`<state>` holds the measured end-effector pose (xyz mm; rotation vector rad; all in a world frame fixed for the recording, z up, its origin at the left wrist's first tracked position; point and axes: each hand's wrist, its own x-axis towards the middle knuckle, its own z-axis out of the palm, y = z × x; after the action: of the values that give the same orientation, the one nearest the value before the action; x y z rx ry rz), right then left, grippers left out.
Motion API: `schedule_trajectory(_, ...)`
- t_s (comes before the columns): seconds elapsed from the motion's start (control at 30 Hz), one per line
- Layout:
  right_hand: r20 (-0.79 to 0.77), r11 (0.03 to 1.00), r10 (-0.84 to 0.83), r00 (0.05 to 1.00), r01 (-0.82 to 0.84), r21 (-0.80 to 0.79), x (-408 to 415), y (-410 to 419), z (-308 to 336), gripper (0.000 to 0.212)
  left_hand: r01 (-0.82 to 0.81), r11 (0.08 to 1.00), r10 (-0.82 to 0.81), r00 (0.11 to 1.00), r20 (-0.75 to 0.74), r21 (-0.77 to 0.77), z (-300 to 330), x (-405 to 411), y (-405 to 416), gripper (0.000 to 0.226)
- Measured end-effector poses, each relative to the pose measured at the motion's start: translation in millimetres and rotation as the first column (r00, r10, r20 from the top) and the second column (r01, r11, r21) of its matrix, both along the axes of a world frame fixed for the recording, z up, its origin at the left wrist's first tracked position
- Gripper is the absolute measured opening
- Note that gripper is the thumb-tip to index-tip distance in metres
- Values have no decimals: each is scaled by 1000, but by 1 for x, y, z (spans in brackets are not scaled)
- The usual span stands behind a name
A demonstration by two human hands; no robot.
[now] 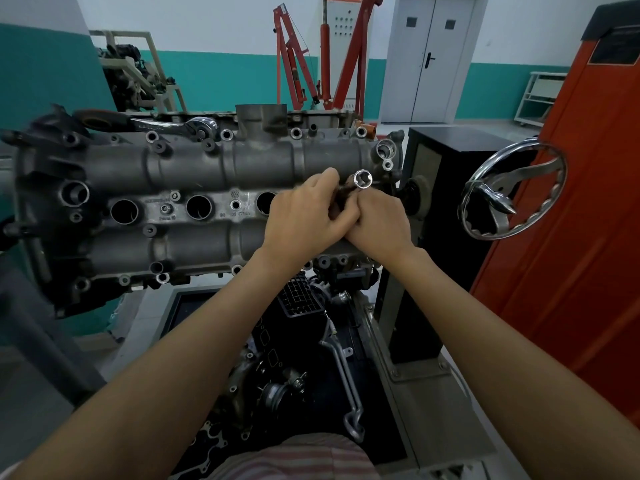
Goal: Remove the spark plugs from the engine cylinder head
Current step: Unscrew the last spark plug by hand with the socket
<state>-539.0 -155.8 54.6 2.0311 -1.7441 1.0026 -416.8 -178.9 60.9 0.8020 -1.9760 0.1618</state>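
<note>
Working over the grey cast-metal cylinder head [194, 174], we have both hands bunched at its right end: our left hand [304, 213] and right hand [381, 220] curl their fingers [329, 176] round a shiny steel tubular socket [362, 179], open end up. No spark plug shows; whether one sits inside the socket we cannot tell. Three round plug wells [198, 206] gape dark to the left, seemingly emptied. Beyond, a chrome ratchet wrench [180, 125] rests on the head's far edge.
</note>
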Motion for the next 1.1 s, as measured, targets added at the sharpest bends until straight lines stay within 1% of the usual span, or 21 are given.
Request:
schedule_trajectory(0.1,10,1000,-13,1000,13,16,0,-2,-1,15,-34,999,34,999,19,12,-1,-1,-2,34)
schedule_trajectory(0.13,-1,1000,-24,1000,24,14,0,-3,-1,19,-40,999,40,999,17,14,-2,-1,-3,34)
schedule_trajectory(0.2,-19,999,-38,999,38,-2,1,-3,0,33,-43,999,43,999,15,14,-2,0,-5,37)
schedule_trajectory(0.27,-8,999,-29,1000,29,-15,2,-2,1,40,-35,999,35,999,15,7,-3,1,-6,45)
schedule_trajectory(0.33,12,999,-20,1000,21,-32,1,-1,1,37,-18,1000,18,1000,14,13,-3,2,-6,55)
schedule_trajectory(0.37,14,999,-20,1000,20,-39,1,0,1,35,-16,1000,15,1000,16,8,-4,1,-5,55)
schedule_trajectory(0.4,6,999,-19,1000,19,-40,1,0,0,31,-16,1000,16,1000,17,-3,-3,1,-4,53)
schedule_trajectory(0.47,-10,1000,-8,1000,8,-11,-1,0,-1,19,-10,999,11,1000,9,-43,-2,1,-3,42)
schedule_trajectory(0.5,-7,1000,4,1000,-4,-3,-1,0,-1,17,-5,998,5,1000,2,-65,-2,1,-2,36)
schedule_trajectory(0.57,16,999,35,999,-34,-35,0,0,-1,21,-8,997,8,1000,-1,-83,-1,0,-2,29)
schedule_trajectory(0.67,91,992,94,991,-85,-98,3,2,-1,9,12,1000,-12,1000,-11,-3,-4,-1,-4,32)
schedule_trajectory(0.7,102,992,97,990,-88,-92,2,2,0,12,26,999,-26,1000,-17,30,-5,-1,-5,33)
schedule_trajectory(0.8,53,998,62,997,-62,4,-1,-1,0,13,48,996,-44,998,-53,74,-4,-1,-5,33)
schedule_trajectory(0.87,-14,997,45,999,-44,66,-2,-1,5,24,68,995,-64,996,-66,74,-4,-1,-5,28)
schedule_trajectory(0.93,-41,987,69,997,-62,148,-2,-4,14,33,66,996,-63,997,-45,58,-4,-1,-5,25)
schedule_trajectory(1.0,-51,970,87,995,-73,231,-4,-7,22,34,53,997,-51,998,-40,52,-4,-1,-5,26)
schedule_trajectory(1.07,-67,967,91,994,-72,243,-5,-9,23,32,57,998,-55,997,-49,39,-4,0,-5,29)
schedule_trajectory(1.1,-72,976,85,994,-69,205,-5,-9,20,31,59,998,-57,997,-52,32,-4,1,-5,31)
